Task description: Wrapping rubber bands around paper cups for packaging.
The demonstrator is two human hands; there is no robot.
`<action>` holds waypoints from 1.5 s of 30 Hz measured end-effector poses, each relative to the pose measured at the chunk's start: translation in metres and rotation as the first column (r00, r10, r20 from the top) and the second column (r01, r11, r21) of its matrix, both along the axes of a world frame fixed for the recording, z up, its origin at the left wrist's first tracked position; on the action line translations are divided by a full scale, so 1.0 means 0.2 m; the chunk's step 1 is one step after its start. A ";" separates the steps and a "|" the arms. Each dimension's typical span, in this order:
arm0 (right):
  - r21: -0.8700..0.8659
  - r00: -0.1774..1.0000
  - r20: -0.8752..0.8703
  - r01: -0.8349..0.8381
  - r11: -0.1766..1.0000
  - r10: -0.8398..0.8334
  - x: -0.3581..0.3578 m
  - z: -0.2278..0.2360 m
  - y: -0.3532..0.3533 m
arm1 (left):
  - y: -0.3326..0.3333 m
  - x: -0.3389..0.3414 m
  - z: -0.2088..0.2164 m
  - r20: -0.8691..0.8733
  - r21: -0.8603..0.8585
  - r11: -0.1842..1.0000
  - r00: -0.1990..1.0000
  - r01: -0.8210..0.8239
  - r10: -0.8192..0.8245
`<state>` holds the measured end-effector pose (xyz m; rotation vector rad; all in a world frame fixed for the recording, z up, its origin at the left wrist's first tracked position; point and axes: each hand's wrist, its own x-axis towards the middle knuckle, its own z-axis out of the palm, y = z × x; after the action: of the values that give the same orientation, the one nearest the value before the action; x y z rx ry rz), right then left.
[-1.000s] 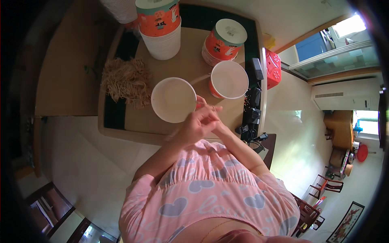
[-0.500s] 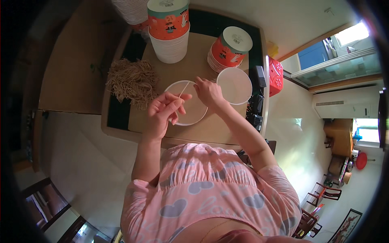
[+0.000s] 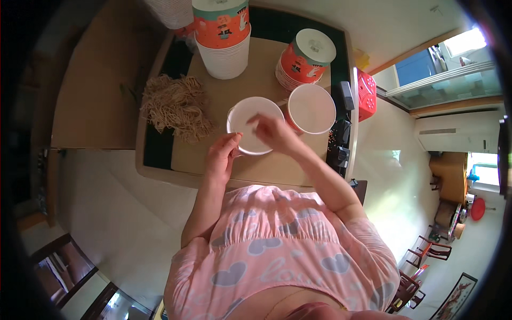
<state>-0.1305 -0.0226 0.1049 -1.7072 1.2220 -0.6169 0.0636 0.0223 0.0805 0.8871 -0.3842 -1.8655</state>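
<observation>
- Since the earlier frame, the right hand is dipping across the mouth of the near cup, and the left hand is sinking to the cup's lower-left rim.
- The counter is carrying everything between the hands and the far edge.
- A tall stack of orange-and-white cups is standing upside down at the back; a shorter stack is standing right of it.
- A heap of beige cord is lying left of the near cup.
- The near cup is facing mouth up, just beside an open second cup.
- The left grip is bringing thumb and fingers together at the rim; I cannot tell what it is pinching.
- The right grip is blurring, fingers bending; its hold is unclear.
</observation>
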 end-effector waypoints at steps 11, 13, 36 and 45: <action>0.552 0.869 0.409 0.008 0.834 -0.279 -0.23 -0.21 0.49 | 0.15 -0.10 0.02 0.272 -0.103 0.941 0.919 0.322 -0.284; 0.474 0.829 0.351 0.244 0.846 -0.436 -0.28 -0.26 0.52 | 0.19 -0.15 0.01 0.339 -0.117 0.898 0.867 0.424 -0.365; 0.637 0.307 0.670 0.229 0.736 -0.676 -0.27 -0.21 0.48 | 0.04 0.04 0.01 0.918 -0.386 0.379 0.311 0.841 0.245; 0.297 0.755 0.488 0.327 0.897 -0.437 -0.10 -0.04 0.51 | 0.11 -0.22 0.17 0.830 -0.428 0.667 0.557 0.609 0.024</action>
<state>-0.1499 0.0788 0.0959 -1.0005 1.1635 -1.1099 0.0190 0.0448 0.1137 1.0976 -1.8130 -1.2920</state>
